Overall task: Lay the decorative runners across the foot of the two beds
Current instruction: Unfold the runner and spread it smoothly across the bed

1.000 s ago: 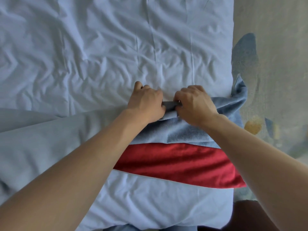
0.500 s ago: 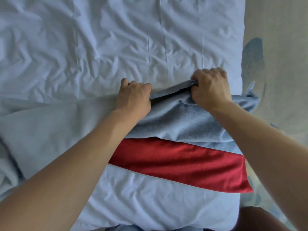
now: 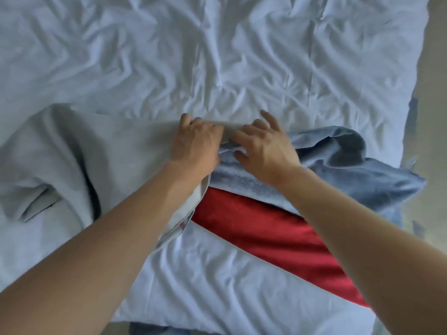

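Observation:
A grey-blue runner (image 3: 116,151) lies rumpled across the white bed (image 3: 217,56), its left part pale grey, its right part (image 3: 338,165) bunched and darker blue. A red runner (image 3: 266,228) lies flat beneath it, closer to me. My left hand (image 3: 196,143) grips the far edge of the grey-blue runner, fingers curled over the fold. My right hand (image 3: 263,146) rests on the runner right beside it, fingers spread and loose, holding nothing.
The bed's right edge (image 3: 411,112) borders a patterned carpet (image 3: 435,81). A crumpled fold of the runner (image 3: 41,201) sits at the left. The near edge of the bed (image 3: 217,325) is at the bottom, with dark fabric below it.
My right hand has let go of the runner's edge, opened its fingers and come back beside the left hand. The view has shifted so more of the runner's left side shows.

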